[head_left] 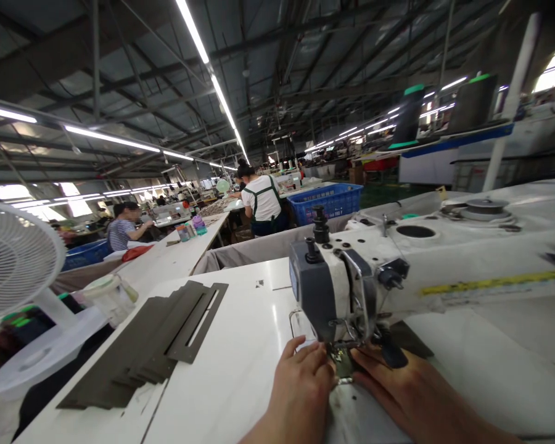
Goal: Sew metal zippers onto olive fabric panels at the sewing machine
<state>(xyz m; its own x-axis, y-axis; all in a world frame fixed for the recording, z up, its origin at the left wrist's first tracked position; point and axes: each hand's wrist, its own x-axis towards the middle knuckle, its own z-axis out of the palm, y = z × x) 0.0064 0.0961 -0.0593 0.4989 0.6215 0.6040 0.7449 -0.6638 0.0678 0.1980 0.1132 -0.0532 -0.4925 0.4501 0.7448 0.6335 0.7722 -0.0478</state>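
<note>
A white and dark grey sewing machine (319,287) stands in front of me. My left hand (303,382) lies on the bed at the left of the needle area, fingers stretched forward and slightly bent, fingertips close to the presser foot. From the right, my right hand (400,385) reaches under the machine head, with its thumb and fingers closed on a dark grey flat panel (412,339). Much of that panel is hidden by the hand and machine. Left on the white table lies a fanned stack of similar panels (141,339); the top one (198,324) has a long slot.
A white fan (18,265) stands at the left edge beside a lidded clear container (108,296). Thread cones (407,117) sit on a stand at right. Beyond the table are a blue crate (326,203), a person in a white shirt (263,197) and another seated person (123,228).
</note>
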